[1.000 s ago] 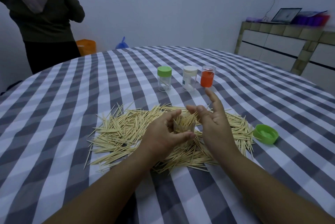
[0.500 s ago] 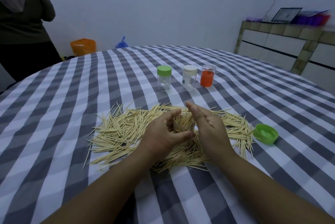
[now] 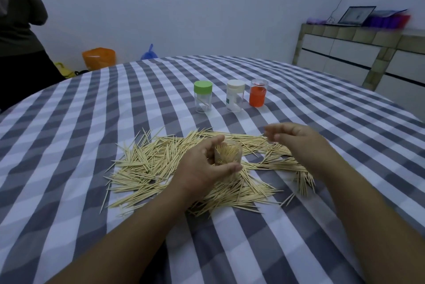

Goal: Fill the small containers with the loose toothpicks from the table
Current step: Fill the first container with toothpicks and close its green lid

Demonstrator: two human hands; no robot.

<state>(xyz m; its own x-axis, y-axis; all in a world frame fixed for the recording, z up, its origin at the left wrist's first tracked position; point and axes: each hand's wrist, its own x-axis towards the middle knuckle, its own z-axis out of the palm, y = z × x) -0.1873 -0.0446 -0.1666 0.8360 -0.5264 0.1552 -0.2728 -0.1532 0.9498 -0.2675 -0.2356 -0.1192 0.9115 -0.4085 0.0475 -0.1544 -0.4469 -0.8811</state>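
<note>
— Head view first: what do we see our left hand doing?
— We see it wrapped round a small clear container, thumb in front and fingers behind, holding it upright over the middle of the pile of loose toothpicks. The container is packed with toothpicks standing on end.
— And our right hand?
— We find it raised just right of the container, apart from it, fingers loosely curled. It looks empty, though we cannot rule out a single toothpick at the fingertips.
— Where are the other containers?
— Farther back on the checked tablecloth we count three in a row: a green-lidded jar, a white-lidded jar and an orange jar, all upright, well apart from the pile.
— Anything else?
— We see a person standing at the far left, and a laptop on the sideboard.
</note>
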